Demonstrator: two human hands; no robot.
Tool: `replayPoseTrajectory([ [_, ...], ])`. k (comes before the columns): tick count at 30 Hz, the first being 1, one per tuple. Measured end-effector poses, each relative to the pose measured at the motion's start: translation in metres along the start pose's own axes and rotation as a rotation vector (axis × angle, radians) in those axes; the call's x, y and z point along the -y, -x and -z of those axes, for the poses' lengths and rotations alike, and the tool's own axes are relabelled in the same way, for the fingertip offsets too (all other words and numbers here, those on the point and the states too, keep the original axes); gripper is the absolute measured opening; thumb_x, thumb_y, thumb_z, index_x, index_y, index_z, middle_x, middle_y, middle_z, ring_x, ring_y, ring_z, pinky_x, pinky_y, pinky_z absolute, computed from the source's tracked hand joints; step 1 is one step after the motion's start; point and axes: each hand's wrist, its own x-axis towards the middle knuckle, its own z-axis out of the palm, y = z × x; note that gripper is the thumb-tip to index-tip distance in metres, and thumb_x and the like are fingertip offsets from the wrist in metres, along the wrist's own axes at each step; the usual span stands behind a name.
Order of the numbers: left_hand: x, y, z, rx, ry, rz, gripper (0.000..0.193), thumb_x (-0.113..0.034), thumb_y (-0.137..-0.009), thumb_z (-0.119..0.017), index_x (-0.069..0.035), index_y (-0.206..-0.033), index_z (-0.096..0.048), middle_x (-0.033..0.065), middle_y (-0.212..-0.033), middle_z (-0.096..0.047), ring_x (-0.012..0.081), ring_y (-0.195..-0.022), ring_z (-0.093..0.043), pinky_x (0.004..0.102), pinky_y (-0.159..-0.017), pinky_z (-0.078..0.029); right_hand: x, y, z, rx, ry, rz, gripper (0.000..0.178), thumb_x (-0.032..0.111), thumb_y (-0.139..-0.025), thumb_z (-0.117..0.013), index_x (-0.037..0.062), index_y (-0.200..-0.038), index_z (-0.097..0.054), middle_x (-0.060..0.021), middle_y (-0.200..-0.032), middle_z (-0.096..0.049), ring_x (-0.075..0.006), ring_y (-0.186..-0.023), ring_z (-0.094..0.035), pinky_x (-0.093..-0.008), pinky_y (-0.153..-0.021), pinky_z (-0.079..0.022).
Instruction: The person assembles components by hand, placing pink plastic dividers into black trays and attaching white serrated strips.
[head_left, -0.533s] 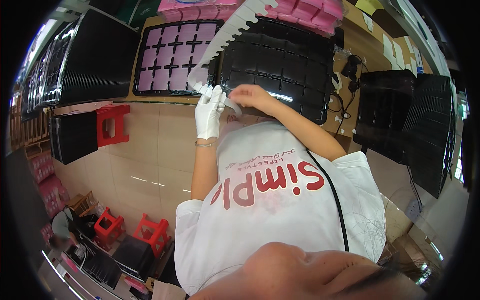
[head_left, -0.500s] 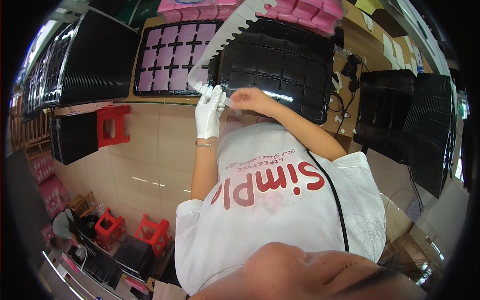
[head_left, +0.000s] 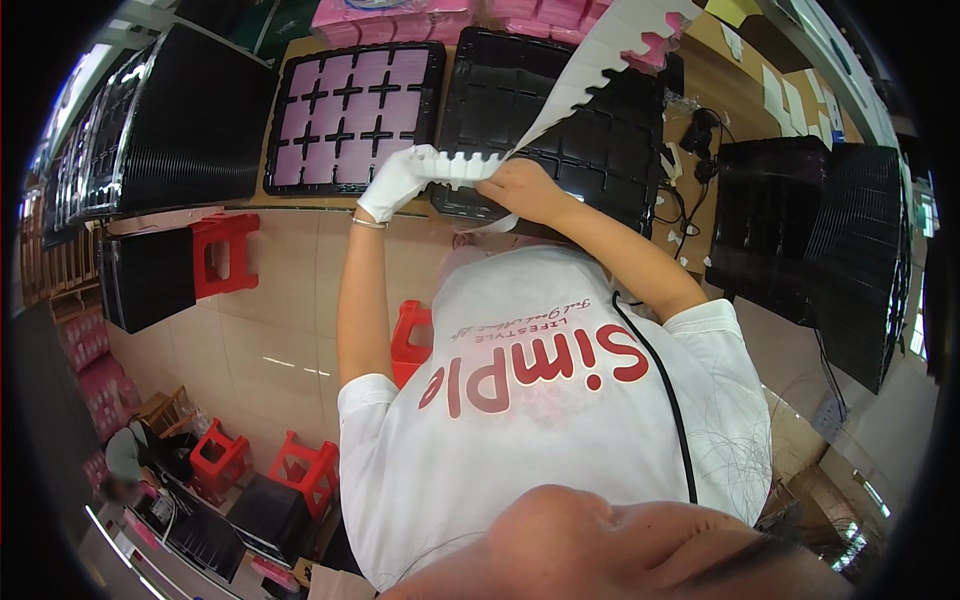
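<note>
A long white strip with a notched, tooth-like edge [head_left: 577, 82] curves from the far right down to my hands. My left hand [head_left: 398, 182], in a white glove, is closed on one end of a short toothed stretch. My bare right hand [head_left: 524, 190] pinches the strip at the other end of that stretch, its fingertips partly hidden. A thin white tail hangs below the right hand. Beneath the strip lies a black compartmented tray [head_left: 480, 95]. To its left, another black tray [head_left: 437, 75] has pink-lilac sheets showing in its compartments.
Pink packs in clear wrap [head_left: 395, 24] sit at the back. Tall stacks of black trays stand left [head_left: 200, 115] and right [head_left: 850, 240]. Black cables [head_left: 690, 205] lie on the right of the table. Red stools [head_left: 225, 255] are on the tiled floor, and a person sits far lower left.
My left hand has moved left and my right hand slightly right, stretching a toothed section level between them. The strip's far part has swung right.
</note>
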Motion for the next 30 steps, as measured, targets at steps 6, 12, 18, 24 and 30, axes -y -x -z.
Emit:
replayPoseTrajectory([
  [6, -0.034, -0.013, 0.008, 0.048, 0.247, 0.335, 0.009, -0.005, -0.084, -0.058, 0.0, -0.092, -0.061, 0.0058, -0.084, -0.062, 0.0169, -0.077, -0.058, 0.027, -0.073, -0.047, -0.007, 0.0, -0.003, 0.122, 0.019, 0.013, 0.026, 0.014, -0.075, -0.058, 0.0073, -0.099, -0.066, -0.0046, -0.071, -0.056, -0.0222, -0.07, -0.059, -0.0353, -0.056, -0.048],
  [12, -0.04, -0.011, 0.008, 0.071, -0.325, -0.125, 0.01, -0.007, -0.085, -0.059, -0.002, -0.093, -0.061, 0.0058, -0.084, -0.062, 0.0197, -0.078, -0.059, 0.0283, -0.071, -0.048, -0.011, 0.001, -0.01, 0.134, 0.02, 0.009, 0.028, 0.025, -0.08, -0.061, 0.0103, -0.104, -0.067, -0.0041, -0.066, -0.055, -0.022, -0.065, -0.058, -0.0356, -0.054, -0.047],
  [18, -0.014, -0.016, -0.006, 0.06, -0.087, 0.052, 0.012, -0.012, -0.083, -0.063, -0.006, -0.093, -0.068, 0.0088, -0.081, -0.066, 0.0202, -0.074, -0.063, 0.0312, -0.068, -0.051, -0.011, 0.014, 0.002, 0.243, -0.009, -0.001, 0.023, 0.029, -0.085, -0.059, 0.0112, -0.096, -0.069, -0.0043, -0.068, -0.058, -0.0215, -0.067, -0.06, -0.0375, -0.053, -0.047],
  [24, -0.05, -0.047, -0.041, -0.28, 0.375, 0.281, 0.012, -0.009, -0.079, -0.065, -0.002, -0.088, -0.069, 0.01, -0.078, -0.067, 0.0151, -0.064, -0.062, 0.0271, -0.06, -0.047, 0.001, 0.012, 0.013, 0.173, -0.472, -0.684, 0.032, 0.034, -0.09, -0.056, 0.0054, -0.1, -0.065, -0.0132, -0.088, -0.066, -0.027, -0.083, -0.064, -0.0326, -0.076, -0.05],
  [30, -0.093, -0.031, -0.046, -0.378, 0.61, 0.526, 0.015, -0.011, -0.08, -0.066, 0.001, -0.089, -0.065, 0.0046, -0.076, -0.066, 0.0065, -0.059, -0.056, 0.0215, -0.054, -0.043, 0.011, 0.016, 0.003, -0.338, -0.933, -0.935, 0.024, 0.025, -0.083, -0.068, 0.0016, -0.09, -0.068, -0.0036, -0.083, -0.068, -0.0088, -0.069, -0.057, -0.0246, -0.061, -0.045],
])
